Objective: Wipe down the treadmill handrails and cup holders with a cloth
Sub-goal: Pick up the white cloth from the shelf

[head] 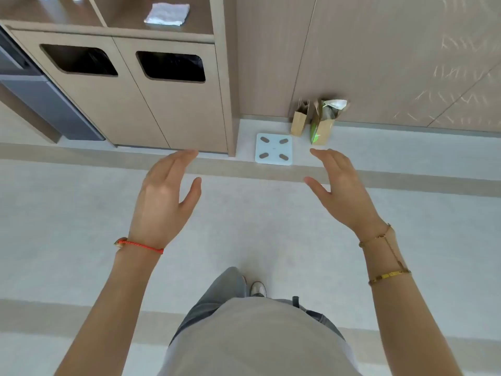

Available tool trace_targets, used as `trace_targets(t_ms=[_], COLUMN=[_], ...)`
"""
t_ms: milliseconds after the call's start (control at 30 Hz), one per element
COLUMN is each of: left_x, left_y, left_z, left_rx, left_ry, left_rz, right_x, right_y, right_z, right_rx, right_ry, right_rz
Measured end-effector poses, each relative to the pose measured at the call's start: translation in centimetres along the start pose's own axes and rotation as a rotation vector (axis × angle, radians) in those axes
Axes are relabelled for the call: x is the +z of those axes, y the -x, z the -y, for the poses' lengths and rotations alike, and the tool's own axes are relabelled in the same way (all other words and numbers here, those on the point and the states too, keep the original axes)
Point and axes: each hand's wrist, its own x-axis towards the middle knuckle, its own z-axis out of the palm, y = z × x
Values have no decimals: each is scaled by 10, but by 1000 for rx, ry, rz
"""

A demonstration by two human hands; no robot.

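Nearest the lens, a beige shirt front (257,340) fills the lower middle, with grey trousers (217,297) and one white shoe (258,289) stepping onto the pale grey floor (81,213). Both forearms reach forward over that floor. Left hand (165,196), with a red cord bracelet (141,246) at its wrist, is spread with fingers straight and holds nothing; right hand (341,188), above gold chain bracelets (387,256), is likewise loose and empty. Open floor lies between and beyond the hands up to the base edge of a light wooden cabinet (173,112), which has two dark rounded bin openings (170,66). On the cabinet's upper shelf, well apart from both hands, lies a folded white cloth (167,14). Beside the cabinet's right edge, a square white bathroom scale (273,149) rests on the floor, with two brown paper bags (314,123) standing just behind it against the wooden wall panel (393,58). A dark grey appliance (43,104) stands at the far left.
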Motion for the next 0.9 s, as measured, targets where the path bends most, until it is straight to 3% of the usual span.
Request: trace_targets(t_ms=[300, 900], left_x=[-16, -99], left_y=[-23, -164], left_z=[73, 332], left_rx=[-128, -155], left_ry=[-31, -81], left_rz=[-50, -41], right_x=[47, 197], right_y=[-84, -336], right_z=[33, 191], right_rx=[-50, -92], right_ry=[-7, -93], right_rz=[76, 96])
